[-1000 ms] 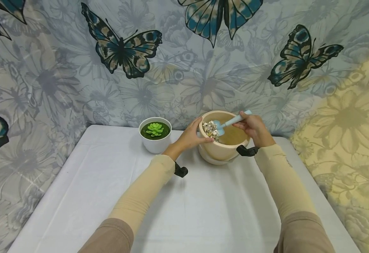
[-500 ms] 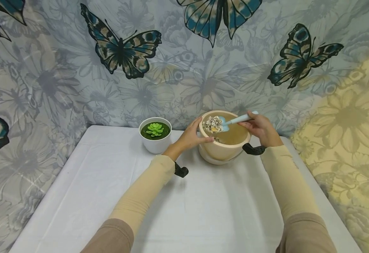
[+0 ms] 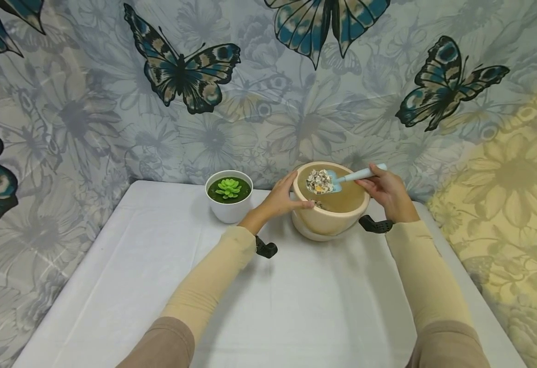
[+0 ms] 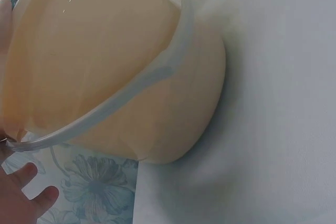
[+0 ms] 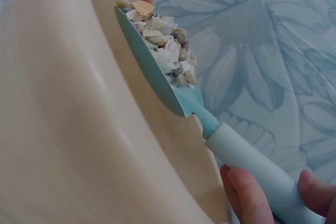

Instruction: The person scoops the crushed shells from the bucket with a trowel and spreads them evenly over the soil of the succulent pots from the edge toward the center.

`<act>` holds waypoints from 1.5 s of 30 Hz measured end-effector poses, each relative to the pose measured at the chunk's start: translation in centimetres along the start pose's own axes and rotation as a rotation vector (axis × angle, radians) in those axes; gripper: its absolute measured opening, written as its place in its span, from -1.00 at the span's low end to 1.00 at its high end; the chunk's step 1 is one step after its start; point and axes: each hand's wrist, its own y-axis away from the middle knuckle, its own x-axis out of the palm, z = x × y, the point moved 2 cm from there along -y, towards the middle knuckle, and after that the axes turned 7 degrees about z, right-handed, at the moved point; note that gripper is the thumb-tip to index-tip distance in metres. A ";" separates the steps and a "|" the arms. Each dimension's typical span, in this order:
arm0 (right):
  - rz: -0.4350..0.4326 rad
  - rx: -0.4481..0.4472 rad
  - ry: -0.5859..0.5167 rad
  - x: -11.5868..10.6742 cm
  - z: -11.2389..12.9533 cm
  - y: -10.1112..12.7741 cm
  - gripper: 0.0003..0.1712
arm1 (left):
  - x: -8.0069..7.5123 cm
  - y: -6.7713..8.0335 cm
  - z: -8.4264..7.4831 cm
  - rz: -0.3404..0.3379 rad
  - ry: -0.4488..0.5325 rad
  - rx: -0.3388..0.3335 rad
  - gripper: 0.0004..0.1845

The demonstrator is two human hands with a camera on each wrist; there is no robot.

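Observation:
A cream bucket (image 3: 328, 223) stands at the back of the table, slightly tilted, its pale handle (image 4: 139, 84) hanging down the outside in the left wrist view. My left hand (image 3: 281, 200) holds the bucket's left rim, with the thumb on the near side and the fingers farther back. The handle of a light blue trowel (image 5: 257, 166) is gripped by my right hand (image 3: 389, 194). Heaped on its blade are small shells and shell pieces (image 5: 167, 45). The blade is over the bucket's opening, where more pieces show faintly at the near inner wall.
Left of the bucket is a white pot (image 3: 229, 211) with a green succulent (image 3: 228, 188). A white cloth covers the table (image 3: 287, 306). A cloth backdrop (image 3: 259, 128) with butterflies and flowers rises directly behind.
The right hand has moved to the right, drawing the loaded trowel from the bucket's left inner side toward the middle of its opening. The left hand keeps its hold on the rim.

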 end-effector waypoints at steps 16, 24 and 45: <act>0.059 -0.115 0.014 -0.5 -0.5 0.4 -0.90 | -0.1 0.4 0.3 -0.021 -0.008 0.024 0.16; 0.074 -0.150 -0.003 -0.4 -0.8 0.5 -0.93 | -0.2 0.8 0.5 -0.030 0.002 0.025 0.13; 0.083 -0.179 -0.032 0.0 -1.1 0.7 -0.91 | -0.7 1.3 0.2 -0.020 -0.053 0.027 0.08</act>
